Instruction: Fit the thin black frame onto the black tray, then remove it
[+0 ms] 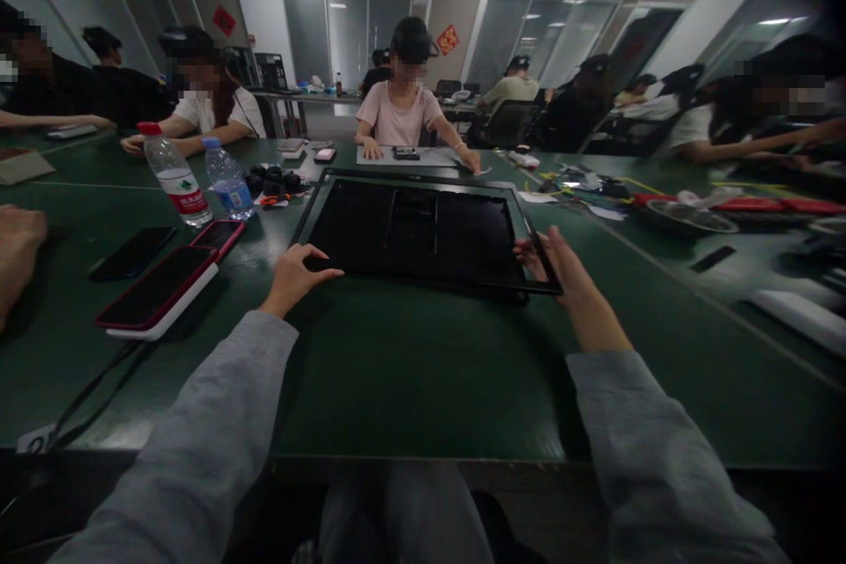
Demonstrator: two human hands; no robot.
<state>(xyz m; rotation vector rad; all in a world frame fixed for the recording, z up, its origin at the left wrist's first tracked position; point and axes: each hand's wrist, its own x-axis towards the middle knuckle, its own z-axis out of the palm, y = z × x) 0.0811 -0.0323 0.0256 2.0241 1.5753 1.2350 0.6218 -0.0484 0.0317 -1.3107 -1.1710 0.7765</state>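
Note:
A large flat black panel, like the back of a monitor, lies face down on the green table in front of me. My left hand rests with spread fingers on the panel's near left corner. My right hand grips the thin black frame edge at the near right corner, fingers curled around it. Both my arms wear grey sleeves.
Two water bottles stand at the left, with several phones near them. Small black parts lie behind the panel's left corner. Tools and cables lie at the right. Other people sit around the table; another person's hand is at far left.

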